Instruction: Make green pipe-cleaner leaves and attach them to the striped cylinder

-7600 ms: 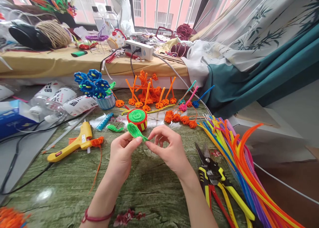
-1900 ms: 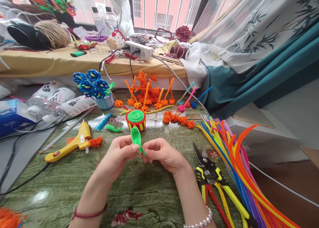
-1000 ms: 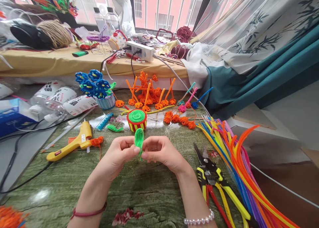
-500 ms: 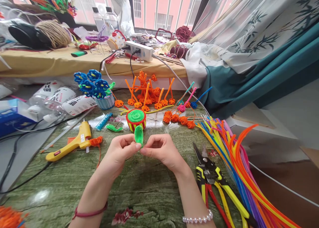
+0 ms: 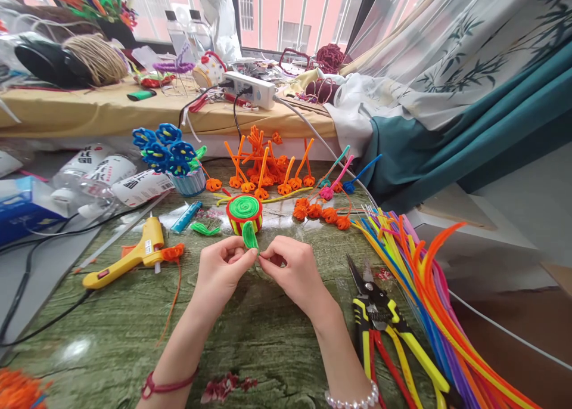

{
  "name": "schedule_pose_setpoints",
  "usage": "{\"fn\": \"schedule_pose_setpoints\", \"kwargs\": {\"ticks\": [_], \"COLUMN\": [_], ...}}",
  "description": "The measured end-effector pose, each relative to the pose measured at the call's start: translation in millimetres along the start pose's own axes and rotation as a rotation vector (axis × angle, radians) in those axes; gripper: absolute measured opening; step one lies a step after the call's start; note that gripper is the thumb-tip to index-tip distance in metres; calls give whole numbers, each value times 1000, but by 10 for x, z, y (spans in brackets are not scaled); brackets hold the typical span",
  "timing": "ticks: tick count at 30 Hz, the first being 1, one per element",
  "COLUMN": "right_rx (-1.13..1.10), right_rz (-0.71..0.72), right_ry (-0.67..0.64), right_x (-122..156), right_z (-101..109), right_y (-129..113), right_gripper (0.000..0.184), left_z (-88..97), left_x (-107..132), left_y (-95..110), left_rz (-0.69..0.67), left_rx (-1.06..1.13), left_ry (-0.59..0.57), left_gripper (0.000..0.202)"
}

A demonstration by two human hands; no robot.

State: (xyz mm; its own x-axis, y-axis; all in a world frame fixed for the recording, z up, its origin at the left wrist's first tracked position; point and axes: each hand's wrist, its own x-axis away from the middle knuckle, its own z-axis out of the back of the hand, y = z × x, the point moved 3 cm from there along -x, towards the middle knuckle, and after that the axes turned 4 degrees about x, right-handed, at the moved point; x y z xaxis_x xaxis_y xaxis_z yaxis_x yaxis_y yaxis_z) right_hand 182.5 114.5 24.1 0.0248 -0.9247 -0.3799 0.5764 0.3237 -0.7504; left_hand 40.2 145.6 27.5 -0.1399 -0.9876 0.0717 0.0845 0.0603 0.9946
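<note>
Both hands meet over the green table (image 5: 268, 349), pinching a small green pipe-cleaner leaf (image 5: 249, 236) that stands upright between them. My left hand (image 5: 222, 272) grips its lower part with thumb and fingers closed. My right hand (image 5: 290, 269) pinches the leaf's base from the right. Just behind the leaf sits a round red-and-yellow pot with a green spiral top (image 5: 243, 211). A second green leaf (image 5: 204, 229) lies to its left.
A yellow glue gun (image 5: 134, 257) lies at the left, yellow-handled cutters (image 5: 384, 331) at the right beside a long bundle of coloured pipe cleaners (image 5: 429, 296). Orange pipe-cleaner flowers (image 5: 263, 167), a cup of blue flowers (image 5: 172, 158) and bottles (image 5: 111, 179) stand behind. A power strip (image 5: 250, 90) rests on the ledge.
The hands have drifted slightly farther from me and the leaf has turned from lying slanted to standing upright. Both hands keep their pinch on it.
</note>
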Motion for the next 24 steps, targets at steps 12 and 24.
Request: {"fn": "schedule_pose_setpoints", "kwargs": {"ticks": [12,24], "right_rx": [504,404], "right_rz": [236,240], "right_ry": [217,142], "right_x": [58,41], "right_z": [-159,-114], "right_y": [-154,-170], "right_gripper": [42,33], "left_z": [-19,62], "left_x": [24,-49], "left_y": [-4,-43], "left_rz": [-47,97], "left_rx": [54,297], "left_ry": [136,65], "left_gripper": [30,28]}}
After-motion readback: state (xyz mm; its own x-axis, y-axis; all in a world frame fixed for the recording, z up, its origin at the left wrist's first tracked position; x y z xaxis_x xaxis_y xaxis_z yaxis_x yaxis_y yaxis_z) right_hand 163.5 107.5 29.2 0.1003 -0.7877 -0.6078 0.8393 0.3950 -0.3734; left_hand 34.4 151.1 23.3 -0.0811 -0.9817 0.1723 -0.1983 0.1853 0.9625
